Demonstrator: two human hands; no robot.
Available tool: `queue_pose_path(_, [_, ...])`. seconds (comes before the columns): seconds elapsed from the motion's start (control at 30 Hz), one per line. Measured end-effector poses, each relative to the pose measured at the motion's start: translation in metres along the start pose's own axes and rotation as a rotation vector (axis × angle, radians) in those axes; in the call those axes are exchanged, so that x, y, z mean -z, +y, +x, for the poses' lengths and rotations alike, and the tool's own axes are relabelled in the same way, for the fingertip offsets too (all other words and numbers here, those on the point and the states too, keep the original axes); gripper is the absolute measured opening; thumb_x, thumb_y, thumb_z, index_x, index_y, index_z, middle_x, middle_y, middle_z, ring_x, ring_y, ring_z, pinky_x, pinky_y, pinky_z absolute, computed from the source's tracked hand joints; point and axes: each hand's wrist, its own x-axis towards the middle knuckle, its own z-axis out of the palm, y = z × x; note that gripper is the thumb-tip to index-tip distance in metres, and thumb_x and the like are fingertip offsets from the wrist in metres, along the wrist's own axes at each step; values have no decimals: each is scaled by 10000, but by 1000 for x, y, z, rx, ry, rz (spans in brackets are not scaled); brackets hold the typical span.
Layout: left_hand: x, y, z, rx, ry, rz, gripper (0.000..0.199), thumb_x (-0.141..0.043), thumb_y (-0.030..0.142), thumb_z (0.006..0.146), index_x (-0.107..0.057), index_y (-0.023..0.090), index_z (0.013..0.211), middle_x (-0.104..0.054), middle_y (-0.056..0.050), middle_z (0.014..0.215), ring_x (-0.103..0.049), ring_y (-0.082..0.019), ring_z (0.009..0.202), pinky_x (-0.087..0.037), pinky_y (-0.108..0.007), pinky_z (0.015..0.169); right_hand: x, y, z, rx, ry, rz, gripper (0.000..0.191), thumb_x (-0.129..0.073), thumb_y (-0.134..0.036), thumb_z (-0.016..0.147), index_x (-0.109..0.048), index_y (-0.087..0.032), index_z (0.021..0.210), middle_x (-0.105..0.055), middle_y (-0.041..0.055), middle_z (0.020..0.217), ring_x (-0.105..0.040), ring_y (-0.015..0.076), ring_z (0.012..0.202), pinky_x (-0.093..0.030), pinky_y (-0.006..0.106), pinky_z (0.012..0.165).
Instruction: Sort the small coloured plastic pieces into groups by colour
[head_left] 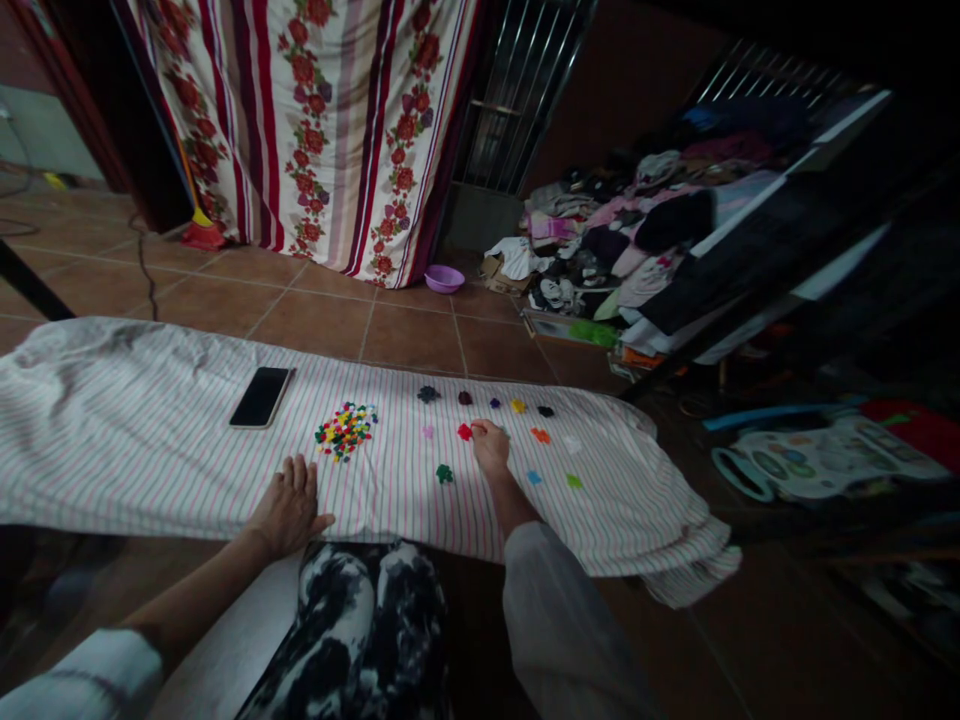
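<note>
My left hand (pixel 289 507) lies flat near the front edge of the striped cloth (pixel 172 450), fingers spread and holding nothing. Just beyond it is a mixed pile of small coloured pieces (pixel 345 432). With its fingers pinched together, my right hand (pixel 490 446) is at a small red cluster (pixel 465 432); whether a piece is between the fingertips is too small to tell. Around it sit single-colour clusters, among them dark green (pixel 445 473), pink (pixel 428 432), orange (pixel 541 436), blue (pixel 533 477), lime green (pixel 574 481), yellow (pixel 518 406) and black (pixel 546 411).
A phone (pixel 261 397) lies on the cloth left of the mixed pile. Beyond the tiled floor hang a floral curtain (pixel 337 130) and, beside it, a purple basin (pixel 444 279). A heap of clothes (pixel 600 230) fills the back right.
</note>
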Motion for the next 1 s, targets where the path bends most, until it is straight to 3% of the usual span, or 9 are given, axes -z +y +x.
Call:
queue_pose_path(0.6, [-14,-4,-8,26,133,-85,812,-407,631,868,-492,-7,1363,-416,-335,1443,-397,-467,1353,-396,-569,1014,-11,7,4,70,-32,-58,378,-450,-129,824,-746,-198,1049,-722,79,1000,-653,196,998,-467,302,922])
queue_pose_path(0.83, [-18,-4,-1,113,232,-196,476,-321,427,937,-609,164,1210,-578,-179,1342,-452,-337,1321,-434,-490,1009,-9,9,3,90,-33,-24,363,-437,-107,818,-746,-162,1000,-723,103,990,-668,206,990,-480,323,927])
queue_pose_path(1.0, [-28,-2,19,199,393,-316,429,-292,317,930,-594,131,1171,-584,-177,1290,-480,-291,1291,-428,-459,1050,-9,13,4,98,-35,-13,380,-441,-93,780,-737,-186,1000,-726,70,978,-665,182,963,-489,303,902])
